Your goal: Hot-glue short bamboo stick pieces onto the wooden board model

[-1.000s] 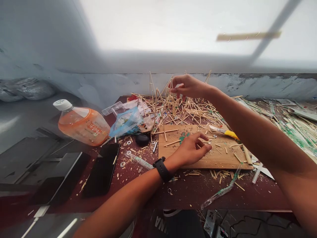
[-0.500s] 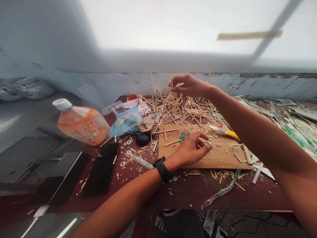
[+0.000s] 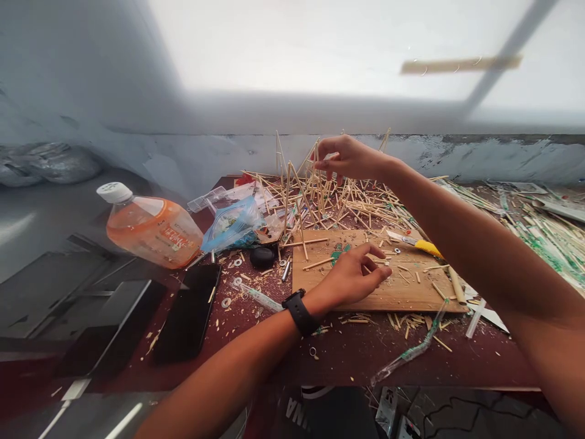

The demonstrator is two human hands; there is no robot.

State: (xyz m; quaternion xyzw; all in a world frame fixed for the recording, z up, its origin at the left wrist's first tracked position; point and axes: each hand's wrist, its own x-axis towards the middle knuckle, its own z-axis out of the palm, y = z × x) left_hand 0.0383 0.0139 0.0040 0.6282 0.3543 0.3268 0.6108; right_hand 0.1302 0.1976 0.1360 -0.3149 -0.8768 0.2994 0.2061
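My left hand (image 3: 354, 275), with a black watch (image 3: 299, 311) on its wrist, rests low over the wooden board (image 3: 315, 286). Its fingers are curved, thumb and forefinger apart, with nothing visible between them. Farther back, my right hand (image 3: 340, 160) pinches the upper part of a thin wooden stick (image 3: 316, 167) in an upright cluster of sticks. Its fingertips partly cover the join at the top. On the board lie short stick pieces (image 3: 319, 263), a green patch (image 3: 338, 253) partly behind my left hand, and a yellow utility knife (image 3: 425, 246) near my right forearm.
A large pile of sticks (image 3: 365, 204) spreads behind the board. To the left are an orange drink bottle (image 3: 153, 228), a blue plastic bag (image 3: 233, 222), a black phone (image 3: 187, 317) and metal washers (image 3: 226, 302). A clear green-stained tube (image 3: 414, 352) lies near the front edge.
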